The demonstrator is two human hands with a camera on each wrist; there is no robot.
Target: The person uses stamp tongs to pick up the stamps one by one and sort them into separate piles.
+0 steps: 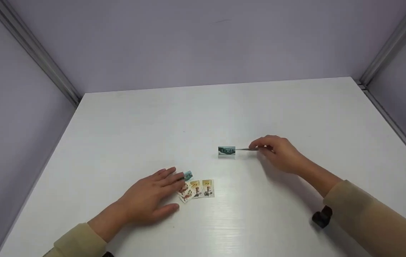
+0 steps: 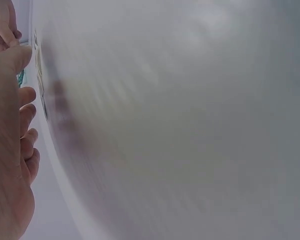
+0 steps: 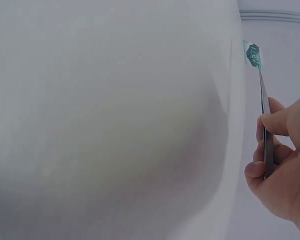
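A green stamp [image 1: 226, 151] is gripped by tweezers [image 1: 247, 149] pinched in the right hand [image 1: 281, 153], lying leftward of its fingers, while the flat left hand [image 1: 149, 198] rests by the stamp pile [image 1: 196, 188].

Left-wrist view's table [image 2: 180, 125] blurred; stamp pictures [image 1: 196, 188] too small.
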